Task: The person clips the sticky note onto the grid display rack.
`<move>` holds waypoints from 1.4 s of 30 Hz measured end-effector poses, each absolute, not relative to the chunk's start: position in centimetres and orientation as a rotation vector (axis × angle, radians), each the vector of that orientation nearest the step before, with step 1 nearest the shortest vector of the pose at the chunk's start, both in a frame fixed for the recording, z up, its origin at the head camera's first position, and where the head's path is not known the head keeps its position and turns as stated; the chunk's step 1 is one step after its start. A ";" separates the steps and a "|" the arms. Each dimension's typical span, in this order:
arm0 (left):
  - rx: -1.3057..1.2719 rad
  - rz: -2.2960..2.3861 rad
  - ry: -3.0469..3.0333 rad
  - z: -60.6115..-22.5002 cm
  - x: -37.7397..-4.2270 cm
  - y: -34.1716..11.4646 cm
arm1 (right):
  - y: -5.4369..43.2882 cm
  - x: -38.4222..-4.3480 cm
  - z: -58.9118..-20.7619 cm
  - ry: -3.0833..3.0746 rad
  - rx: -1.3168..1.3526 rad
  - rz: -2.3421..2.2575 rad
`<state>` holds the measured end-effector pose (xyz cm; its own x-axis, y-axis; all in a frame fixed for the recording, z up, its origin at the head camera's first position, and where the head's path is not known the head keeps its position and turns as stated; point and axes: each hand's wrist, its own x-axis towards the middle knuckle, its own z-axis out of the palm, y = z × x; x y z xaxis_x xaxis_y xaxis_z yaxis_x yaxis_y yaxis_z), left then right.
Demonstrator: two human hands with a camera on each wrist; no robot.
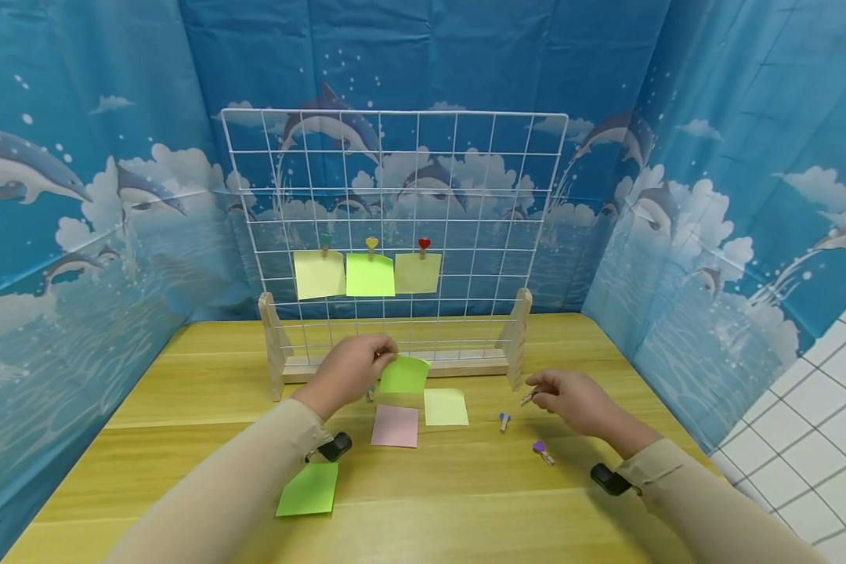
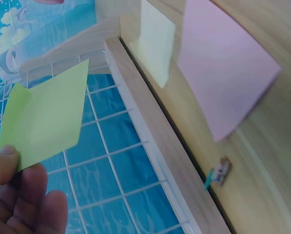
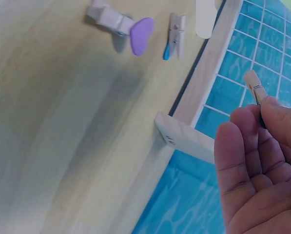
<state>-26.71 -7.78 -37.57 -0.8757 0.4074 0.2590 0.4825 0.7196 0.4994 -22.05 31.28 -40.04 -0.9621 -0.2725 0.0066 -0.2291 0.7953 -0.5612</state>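
Between thumb and fingers, my left hand [image 1: 356,364] pinches a corner of a light green sticky note [image 1: 405,374], raised in front of the rack's base. My right hand [image 1: 571,398] pinches a small wooden clothespin [image 3: 255,87] by its dark end, above the table's right part. Below the left hand lie a pink sticky note [image 1: 395,426] and a pale yellow one [image 1: 446,407]. Near the right hand are a blue-topped clothespin [image 1: 504,421] and one with a purple heart [image 1: 544,452]. A teal-tipped clothespin [image 2: 218,173] lies close to the rack's base.
A white wire grid rack [image 1: 493,219] stands on wooden feet at the back. Clipped to it are a pale yellow note [image 1: 319,276], a bright green note [image 1: 370,276] and a dull yellow note [image 1: 418,274]. Another green note [image 1: 309,489] lies by the left forearm.
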 end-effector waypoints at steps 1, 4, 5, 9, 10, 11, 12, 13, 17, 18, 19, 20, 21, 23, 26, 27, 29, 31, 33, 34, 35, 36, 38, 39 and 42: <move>-0.732 -0.867 -2.782 -37.4 -26.8 -7.6 | 31.3 -22.1 -39.9 2.913 -0.397 -0.893; -0.757 -0.870 -2.749 -37.1 -27.0 -7.0 | 31.3 -22.2 -39.6 2.932 -0.376 -0.884; -0.762 -0.872 -2.739 -37.0 -27.1 -6.8 | 31.3 -22.2 -39.5 2.939 -0.367 -0.880; -0.781 -0.872 -2.691 -36.6 -27.4 -6.1 | 31.2 -22.5 -39.0 2.970 -0.352 -0.851; -0.787 -0.862 -2.681 -36.4 -27.5 -6.0 | 31.2 -22.6 -38.8 2.974 -0.351 -0.852; -0.791 -0.854 -2.670 -36.3 -27.6 -5.8 | 31.1 -22.6 -38.6 2.980 -0.355 -0.847; -0.798 -0.846 -2.660 -36.1 -27.7 -5.6 | 31.0 -22.6 -38.4 2.980 -0.360 -0.849; -0.803 -0.836 -2.652 -35.9 -27.7 -5.4 | 30.9 -22.6 -38.1 2.982 -0.363 -0.848; -0.813 -0.834 -2.631 -35.1 -27.9 -4.7 | 30.6 -22.8 -37.2 2.987 -0.350 -0.867; -0.814 -0.843 -2.629 -34.9 -27.9 -4.5 | 30.6 -22.8 -37.0 2.990 -0.350 -0.870; -0.813 -0.850 -2.626 -34.8 -28.0 -4.4 | 30.5 -22.9 -36.8 2.999 -0.354 -0.869; -0.813 -0.854 -2.625 -34.6 -28.0 -4.2 | 30.5 -22.9 -36.6 3.006 -0.352 -0.873; -0.813 -0.858 -2.622 -34.5 -28.1 -4.0 | 30.5 -23.0 -36.4 3.011 -0.353 -0.879; -0.813 -0.865 -2.618 -34.2 -28.2 -3.7 | 30.4 -23.1 -36.0 3.022 -0.358 -0.880; -0.814 -0.873 -2.603 -33.7 -28.5 -3.2 | 30.2 -23.2 -35.4 3.039 -0.364 -0.889; -0.813 -0.875 -2.599 -33.6 -28.6 -3.1 | 30.2 -23.3 -35.2 3.042 -0.369 -0.893; -0.810 -0.877 -2.594 -33.4 -28.8 -2.7 | 30.1 -23.3 -34.7 3.050 -0.382 -0.893; -0.813 -0.881 -2.585 -33.1 -29.0 -2.3 | 30.0 -23.4 -34.2 3.053 -0.394 -0.895; -0.811 -0.888 -2.584 -32.8 -29.3 -2.0 | 29.9 -23.4 -33.6 3.061 -0.398 -0.883; -0.813 -0.896 -2.581 -32.6 -29.4 -1.8 | 29.9 -23.4 -33.4 3.072 -0.411 -0.871; -0.815 -0.902 -2.577 -32.5 -29.5 -1.6 | 29.9 -23.4 -33.1 3.081 -0.419 -0.864; -0.815 -0.906 -2.574 -32.3 -29.7 -1.4 | 29.8 -23.5 -32.9 3.093 -0.424 -0.854; -0.809 -0.913 -2.569 -32.0 -29.9 -1.1 | 29.8 -23.5 -32.5 3.115 -0.438 -0.846; -0.810 -0.920 -2.563 -31.8 -30.1 -0.9 | 29.7 -23.6 -32.3 3.121 -0.445 -0.848; -0.803 -0.937 -2.554 -31.3 -30.5 -0.5 | 29.6 -23.7 -31.7 3.128 -0.449 -0.870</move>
